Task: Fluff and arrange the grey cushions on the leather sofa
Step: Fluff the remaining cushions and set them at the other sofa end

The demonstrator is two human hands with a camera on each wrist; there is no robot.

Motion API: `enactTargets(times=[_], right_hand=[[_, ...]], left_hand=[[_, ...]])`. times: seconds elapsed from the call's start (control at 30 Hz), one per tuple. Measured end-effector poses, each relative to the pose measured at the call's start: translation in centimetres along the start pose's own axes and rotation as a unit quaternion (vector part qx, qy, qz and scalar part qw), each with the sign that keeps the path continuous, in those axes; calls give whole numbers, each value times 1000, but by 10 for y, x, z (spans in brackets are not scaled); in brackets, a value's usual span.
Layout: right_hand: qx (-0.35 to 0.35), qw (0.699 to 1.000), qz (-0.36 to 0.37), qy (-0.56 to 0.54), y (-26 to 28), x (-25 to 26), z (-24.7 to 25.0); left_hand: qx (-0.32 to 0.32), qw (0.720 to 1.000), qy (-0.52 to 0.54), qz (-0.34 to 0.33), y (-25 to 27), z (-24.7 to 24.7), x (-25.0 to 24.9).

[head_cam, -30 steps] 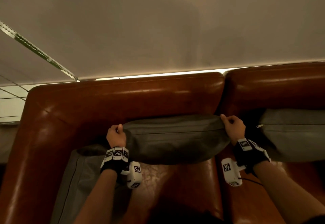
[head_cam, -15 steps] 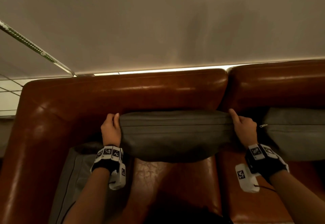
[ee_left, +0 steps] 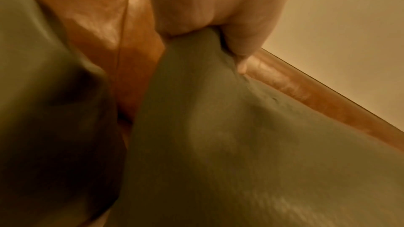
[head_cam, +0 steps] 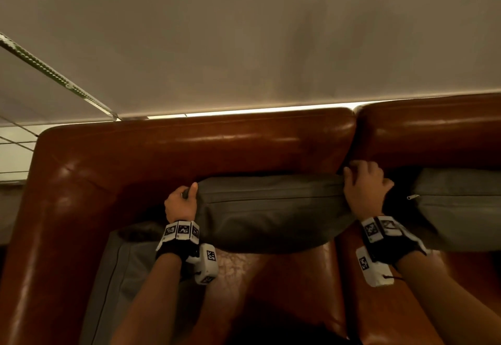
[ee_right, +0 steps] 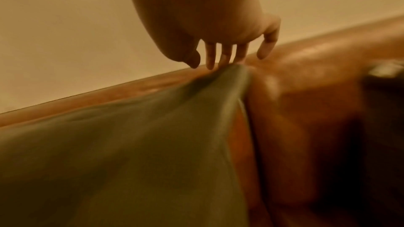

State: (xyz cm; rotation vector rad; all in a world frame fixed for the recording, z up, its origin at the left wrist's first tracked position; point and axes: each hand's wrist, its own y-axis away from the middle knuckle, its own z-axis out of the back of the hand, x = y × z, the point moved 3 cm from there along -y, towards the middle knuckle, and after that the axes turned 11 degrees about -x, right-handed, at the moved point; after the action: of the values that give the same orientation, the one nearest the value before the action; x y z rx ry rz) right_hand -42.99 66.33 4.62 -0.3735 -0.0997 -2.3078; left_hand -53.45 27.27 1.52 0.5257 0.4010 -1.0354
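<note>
A grey cushion (head_cam: 271, 209) stands on its edge against the backrest of the brown leather sofa (head_cam: 189, 149). My left hand (head_cam: 184, 198) grips its top left corner in a closed fist, and the left wrist view shows the fabric (ee_left: 218, 144) bunched between thumb and fingers (ee_left: 240, 46). My right hand (head_cam: 363, 182) sits over the top right corner. In the right wrist view its fingers (ee_right: 225, 56) hang spread and nearly straight, with the tips just touching the cushion corner (ee_right: 236, 72).
A second grey cushion (head_cam: 461, 209) with a zip pull (head_cam: 412, 197) leans against the right backrest section. A third grey cushion (head_cam: 122, 277) lies flat on the seat beside the left armrest (head_cam: 40, 236). A plain wall rises behind the sofa.
Half a second ago both hands lay flat against the cushion's ends. The left hand has since closed on the top left corner, and the right hand has risen over the top right corner.
</note>
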Motion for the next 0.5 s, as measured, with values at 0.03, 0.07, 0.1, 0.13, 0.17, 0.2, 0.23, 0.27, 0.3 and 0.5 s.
enactTargets(times=[0.03,0.07,0.1,0.13,0.17,0.2,0.23,0.27,0.3,0.5], right_hand=[[-10,999,48,-4,7,18,-2],[-13,994,106,-18,18,40,-6],[-8,985,166,-35,33,66,-12],[7,975,214,-56,51,93,-18],[38,965,247,-81,68,118,-26],[82,956,263,-103,85,141,-35],[139,945,273,-115,100,161,-43],[194,933,283,-109,113,174,-52],[229,922,300,-89,123,179,-62],[193,942,275,9,95,98,-91]], left_hand=[[-15,1000,4,1,2,-2,0],[-26,1000,11,-1,4,-3,-1],[-31,999,17,-3,6,-3,-2],[-33,999,20,-6,7,-3,-3],[-33,999,21,-7,8,-2,-3],[-33,999,23,-6,8,-2,-2],[-34,999,26,-5,8,-2,-2],[-36,999,29,-6,8,-1,-2],[-35,999,32,-9,8,-1,0],[-1,998,48,-29,7,-2,1]])
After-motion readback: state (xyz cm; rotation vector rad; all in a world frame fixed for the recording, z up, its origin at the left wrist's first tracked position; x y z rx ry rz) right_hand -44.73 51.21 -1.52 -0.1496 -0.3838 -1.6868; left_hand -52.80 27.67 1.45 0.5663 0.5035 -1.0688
